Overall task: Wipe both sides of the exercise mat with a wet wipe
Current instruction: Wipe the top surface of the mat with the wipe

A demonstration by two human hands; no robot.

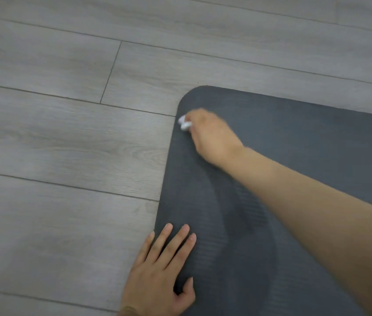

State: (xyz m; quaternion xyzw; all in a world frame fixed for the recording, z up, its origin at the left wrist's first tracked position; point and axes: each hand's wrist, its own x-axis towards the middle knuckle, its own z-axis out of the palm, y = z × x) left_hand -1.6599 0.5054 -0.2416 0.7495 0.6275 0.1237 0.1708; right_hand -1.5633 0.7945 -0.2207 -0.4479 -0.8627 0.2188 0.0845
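Head view, hands: we see both of them on the dark grey foam exercise mat [294, 156], bare forearms, no sleeves showing.
Right hand [210, 135]: reaches across to the mat's far left rounded corner, fingers curled round a small bunched white wet wipe [184, 123], wipe held down against the mat surface just inside the left edge. Hand is motion-blurred, so we can't tell exact finger placement.
Left hand [162, 270]: flat and relaxed, fingers straight and slightly spread, holding nothing; it lies across the mat's near left edge, with the palm and fingertips [168, 226] on the mat, thumb on the mat too, little-finger side over the floor.
Head view, mat: lies flat on the floor, fills the right and lower right of the frame, one rounded corner visible at top centre, left edge runs down towards our left hand. Surface has fine ribbed texture; we see faint darker streaks in curved bands between the two hands, could be damp marks, can't tell for sure.
Wipe position: at the mat's left edge just below the rounded corner, mostly hidden under our right fingers, only a white lump sticks out on the left.
Floor: light grey wood-look plank floor [66, 133], plank seams running across, mat resting directly on it.
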